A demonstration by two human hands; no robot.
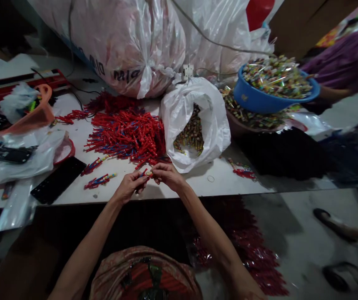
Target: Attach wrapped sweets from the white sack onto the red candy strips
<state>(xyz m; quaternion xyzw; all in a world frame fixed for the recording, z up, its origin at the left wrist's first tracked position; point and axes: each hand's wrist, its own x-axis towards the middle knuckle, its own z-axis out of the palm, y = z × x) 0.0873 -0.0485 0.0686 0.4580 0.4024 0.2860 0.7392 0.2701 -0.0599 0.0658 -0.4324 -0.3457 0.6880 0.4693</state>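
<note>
Above the table's near edge, my left hand [130, 185] is closed around a small red and blue plastic figure [144, 172] with a yellowish end. My right hand [167, 175] pinches at that yellowish end, its fingertips close to the left ones; they hide much of the piece. Just beyond my hands lies a heap of slim red and blue plastic pieces [129, 133]. To its right stands an open white plastic bag [218, 121] with many small multicoloured pieces [194, 137] inside. Two similar figures with yellowish tips [99, 181] lie left of my left hand.
A black phone [58, 180] and an orange basket [43, 109] are at the left. Large tied plastic sacks [113, 46] fill the back. At the right, a blue basin [260, 102] holds wrapped pieces, near a person in a purple sleeve [338, 62]. Black cloth [285, 152] lies below it.
</note>
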